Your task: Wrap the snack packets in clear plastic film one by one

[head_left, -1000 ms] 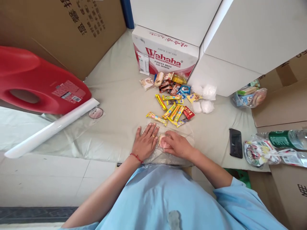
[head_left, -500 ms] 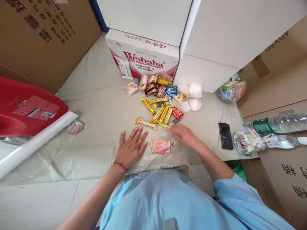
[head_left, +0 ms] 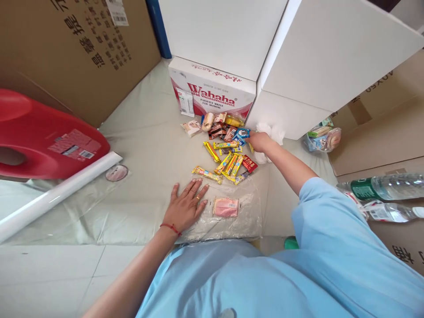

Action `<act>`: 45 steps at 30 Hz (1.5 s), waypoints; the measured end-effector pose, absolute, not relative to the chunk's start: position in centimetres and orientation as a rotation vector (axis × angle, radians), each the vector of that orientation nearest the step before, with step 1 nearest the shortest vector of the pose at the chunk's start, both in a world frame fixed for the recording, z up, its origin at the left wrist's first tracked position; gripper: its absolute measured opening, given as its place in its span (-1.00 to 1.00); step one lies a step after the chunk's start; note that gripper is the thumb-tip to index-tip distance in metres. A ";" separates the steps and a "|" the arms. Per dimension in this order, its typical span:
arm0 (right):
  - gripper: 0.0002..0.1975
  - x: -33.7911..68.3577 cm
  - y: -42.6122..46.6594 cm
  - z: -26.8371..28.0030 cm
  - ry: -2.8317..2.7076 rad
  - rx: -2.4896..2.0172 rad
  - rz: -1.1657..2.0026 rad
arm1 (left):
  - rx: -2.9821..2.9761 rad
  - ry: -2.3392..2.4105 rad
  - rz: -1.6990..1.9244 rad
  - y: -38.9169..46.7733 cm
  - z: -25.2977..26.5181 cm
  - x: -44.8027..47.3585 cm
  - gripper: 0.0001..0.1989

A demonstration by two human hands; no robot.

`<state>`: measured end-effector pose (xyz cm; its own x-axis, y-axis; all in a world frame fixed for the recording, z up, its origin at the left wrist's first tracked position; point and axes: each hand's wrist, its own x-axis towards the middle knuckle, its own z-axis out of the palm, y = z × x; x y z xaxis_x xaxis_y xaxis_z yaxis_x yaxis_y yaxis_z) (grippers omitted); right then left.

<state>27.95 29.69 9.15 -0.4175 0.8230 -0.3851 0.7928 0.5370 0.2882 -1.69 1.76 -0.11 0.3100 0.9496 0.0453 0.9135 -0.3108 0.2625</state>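
Note:
My left hand point(head_left: 186, 207) lies flat with its fingers spread on a clear plastic bag point(head_left: 247, 225). A pink packet point(head_left: 225, 207) rests on that bag, to the right of my left fingertips. My right hand point(head_left: 260, 142) reaches into the pile, its fingers drawn together at the right edge of a blue snack packet point(head_left: 243, 133). A yellow packet point(head_left: 251, 146) is mostly hidden under this hand. Nearer me lie several yellow snack sticks point(head_left: 231, 164) and a red packet point(head_left: 249, 163). White wrapped bundles point(head_left: 277, 134) sit behind and beside my right hand.
A Wahaha water carton point(head_left: 212, 95) and white boxes point(head_left: 294, 108) stand at the back. On the left are a red jug point(head_left: 49, 137) and a white roll point(head_left: 62, 194). Plastic bottles point(head_left: 391, 185) and a clear bag of snacks point(head_left: 321, 137) lie to the right.
My right hand has moved forward from beside the pink packet to the blue snack packet in the pile. My left hand stays flat on the bag. The view has shifted slightly.

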 end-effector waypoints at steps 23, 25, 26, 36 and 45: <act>-0.49 27.3 4.0 8.3 2.828 1.035 -0.863 | 2.317 1.678 0.390 1.5 -0.2 -1.6 -0.46; -0.37 26.2 3.8 8.6 2.807 1.145 -0.769 | 2.321 1.685 0.387 1.5 -0.2 -1.6 -0.46; -0.36 25.6 3.6 8.4 2.786 1.214 -0.721 | 2.324 1.688 0.384 1.5 -0.2 -1.6 -0.46; -0.46 22.6 2.5 6.0 2.845 1.259 -0.612 | 2.339 1.694 0.375 1.4 -0.3 -1.6 -0.46; -0.47 23.7 2.8 5.7 2.749 1.317 -0.613 | 2.347 1.697 0.381 1.4 -0.4 -1.6 -0.46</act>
